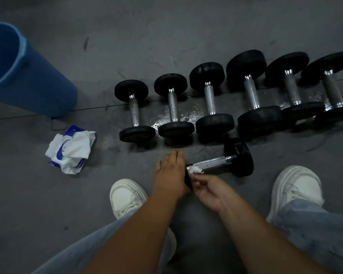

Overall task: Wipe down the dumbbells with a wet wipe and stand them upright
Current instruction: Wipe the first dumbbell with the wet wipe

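Observation:
One black dumbbell (222, 162) with a chrome handle lies on its side on the floor between my feet. My left hand (169, 173) covers and grips its near weight head. My right hand (208, 189) pinches a small white wet wipe (195, 170) against the near end of the handle. Behind it, several more black dumbbells (173, 105) stand upright in a row, small at the left, larger toward the right.
A blue bin (26, 76) stands at the far left. A blue and white pack of wet wipes (71, 150) lies on the grey floor left of the row. A wet patch (188, 113) shines between the dumbbells. My white shoes (127, 196) flank the hands.

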